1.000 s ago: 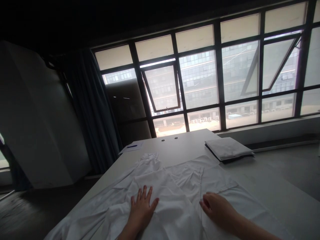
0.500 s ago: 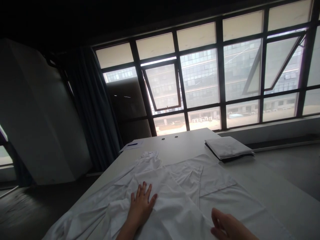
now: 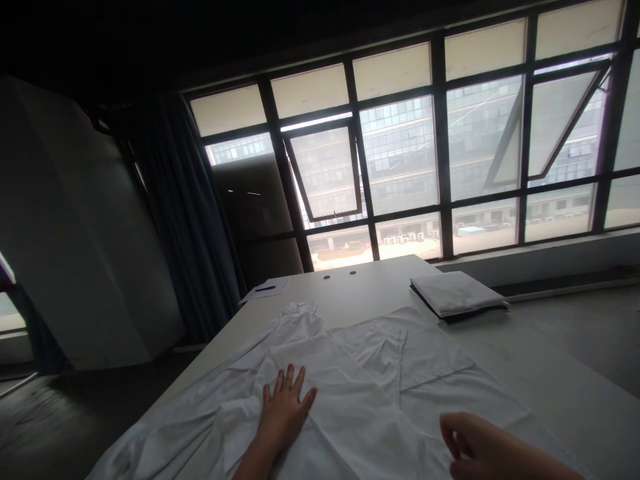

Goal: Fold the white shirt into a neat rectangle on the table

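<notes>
2 bare hands rest over 1 wrinkled white coat (image 3: 370, 363) spread on a white table (image 3: 380, 283): the left hand (image 3: 285, 410) lies open at 6 o'clock, fingers spread flat on the cloth and gripping nothing, while the right hand (image 3: 480, 443), loosely curled and empty, is at 5 o'clock over the coat. 1 folded white cloth (image 3: 456, 295) sits at 1 o'clock, 1 sheet of paper (image 3: 279, 285) and 1 blue pen (image 3: 265, 289) at 11 o'clock. A dark curtain (image 3: 185, 213) hangs at 10 o'clock beside a wide factory-style window (image 3: 400, 153) with 2 panes tilted open.
</notes>
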{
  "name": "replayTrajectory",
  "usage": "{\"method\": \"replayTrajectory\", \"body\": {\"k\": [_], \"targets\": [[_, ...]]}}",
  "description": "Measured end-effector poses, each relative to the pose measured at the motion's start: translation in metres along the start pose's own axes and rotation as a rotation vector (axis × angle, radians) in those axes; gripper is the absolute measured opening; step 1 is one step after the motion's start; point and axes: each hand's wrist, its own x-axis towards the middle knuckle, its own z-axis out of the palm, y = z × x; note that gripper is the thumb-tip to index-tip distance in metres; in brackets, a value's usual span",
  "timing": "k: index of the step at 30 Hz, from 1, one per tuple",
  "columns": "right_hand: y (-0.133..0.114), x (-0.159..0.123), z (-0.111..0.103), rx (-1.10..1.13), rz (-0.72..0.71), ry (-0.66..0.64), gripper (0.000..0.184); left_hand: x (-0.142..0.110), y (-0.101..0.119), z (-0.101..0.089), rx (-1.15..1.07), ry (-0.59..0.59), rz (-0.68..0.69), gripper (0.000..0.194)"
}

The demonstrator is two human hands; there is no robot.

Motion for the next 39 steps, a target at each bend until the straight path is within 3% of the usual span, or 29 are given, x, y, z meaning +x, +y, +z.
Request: {"method": "replayTrajectory", "body": {"k": [3,8,16,22,26,30,34,39], "targets": [[-0.006,-0.006,-0.008,0.059,0.049,-0.087,0.025,0.001,-0.001,0.002,-0.004,0.009,0.004,0.078],[-0.006,-0.01,-0.007,-0.183,-0.019,0.003,0.022,0.001,-0.001,0.001,-0.015,0.004,0.001,0.08],[-0.026,-0.004,0.007,-0.29,-0.007,0.084,0.022,0.001,-0.002,0.003,-0.024,0.036,-0.01,0.083],[-0.004,0.004,-0.002,-0.209,-0.108,0.175,0.016,0.002,-0.002,0.002,-0.019,0.023,-0.001,0.083],[0.014,0.01,0.004,-0.208,-0.116,0.168,0.02,0.001,0.0,-0.001,0.002,0.015,-0.015,0.081],[0.011,0.013,0.007,-0.23,-0.118,0.177,0.016,0.002,0.0,0.0,-0.008,0.014,-0.013,0.082],[0.005,0.017,-0.005,-0.247,-0.149,0.273,0.016,0.001,-0.001,0.002,-0.009,0.021,-0.015,0.081],[0.021,0.02,-0.009,-0.253,-0.097,0.253,0.021,-0.001,0.0,0.0,-0.006,0.015,-0.016,0.081]]}}
